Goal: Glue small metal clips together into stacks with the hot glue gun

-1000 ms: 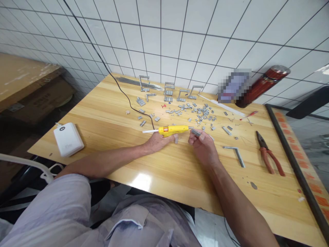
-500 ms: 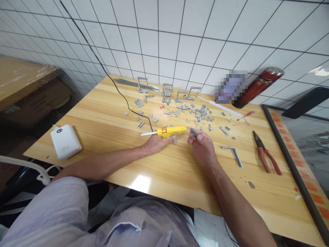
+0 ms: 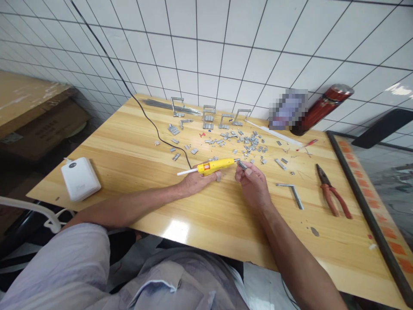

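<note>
Head camera: a person seated at a glossy wooden table (image 3: 206, 219) grasps a yellow glue gun (image 3: 215, 165) in the left hand (image 3: 194, 182), fingers wrapped around its grip, while the right hand (image 3: 253, 180) pinches a small grey piece (image 3: 241, 165) between thumb and fingers. The gun lies nearly level above the near half of the tabletop, its metal nozzle pointing toward the grey piece; whether the two touch cannot be told. A pale stick (image 3: 187, 172) juts from the gun's rear, and a dark cord (image 3: 151, 120) runs down across the wall and tabletop toward the left hand. Beyond the hands, loose grey bits (image 3: 253, 143) lie scattered in front of a row of upright grey frames (image 3: 208, 117), with thin rods (image 3: 171, 106) bundled near the tiled wall (image 3: 180, 51). A white power bank (image 3: 80, 180) rests at the table's left side. To the right of the right hand lie an angled grey bar (image 3: 294, 194) and red-handled pliers (image 3: 331, 191), the pliers' handles spread. A red flask (image 3: 324, 108) leans at the far right, beside a pixelated object (image 3: 288, 109).
</note>
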Motion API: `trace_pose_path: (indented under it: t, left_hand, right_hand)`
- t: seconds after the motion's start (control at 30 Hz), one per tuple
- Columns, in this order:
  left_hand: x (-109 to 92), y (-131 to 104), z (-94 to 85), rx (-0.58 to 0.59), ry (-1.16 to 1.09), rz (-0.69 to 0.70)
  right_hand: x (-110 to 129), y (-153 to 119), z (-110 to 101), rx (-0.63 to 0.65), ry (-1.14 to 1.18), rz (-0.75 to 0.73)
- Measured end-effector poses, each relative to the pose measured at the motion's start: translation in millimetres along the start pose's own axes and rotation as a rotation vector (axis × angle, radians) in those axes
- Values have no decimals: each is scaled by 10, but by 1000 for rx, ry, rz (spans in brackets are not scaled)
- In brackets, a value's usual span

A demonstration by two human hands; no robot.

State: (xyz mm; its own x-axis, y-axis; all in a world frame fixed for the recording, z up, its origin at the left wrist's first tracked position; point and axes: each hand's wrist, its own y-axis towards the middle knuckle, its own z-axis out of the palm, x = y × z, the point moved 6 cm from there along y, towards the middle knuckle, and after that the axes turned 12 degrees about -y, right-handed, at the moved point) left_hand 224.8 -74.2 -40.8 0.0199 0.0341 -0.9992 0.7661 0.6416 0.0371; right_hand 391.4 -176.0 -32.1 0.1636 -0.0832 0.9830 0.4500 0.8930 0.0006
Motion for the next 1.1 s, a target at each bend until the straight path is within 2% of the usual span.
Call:
trace_pose_path:
  t: [0.7, 1.0, 1.1]
  left_hand:
    - [80, -9, -28, -42, -1, -48]
    - [38, -9, -69, -90, 29, -31]
    - [47, -21, -47, -66, 12, -15]
  right_hand:
    - [-24, 4, -18, -35, 46, 10]
    - [-32, 15, -37, -64, 23, 16]
    - [-37, 16, -51, -83, -6, 5]
